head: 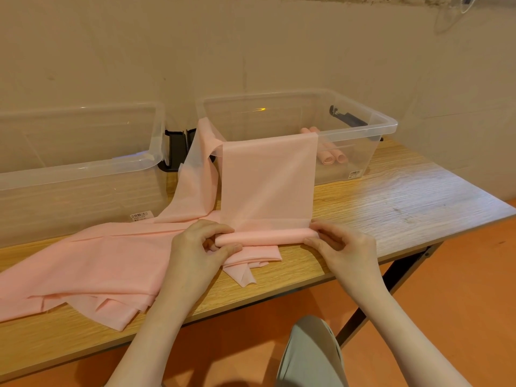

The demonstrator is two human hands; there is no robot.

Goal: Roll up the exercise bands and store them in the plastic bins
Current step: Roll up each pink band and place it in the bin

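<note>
The thin, pale pink stretchy exercise band (268, 177) hangs over the front rim of the right clear plastic bin (363, 127) down to the wooden table (391, 196). Its rolled near end lies between the hands: left hand (201, 247) and right hand (343, 244) each pinch one end with curled fingers.

Both forearms are bare, with no sleeves, watch or rings showing. The left hand (195, 247) and right hand (346, 244) are ungloved. Pale grey-green trousers (310, 356) cover one knee.
</note>
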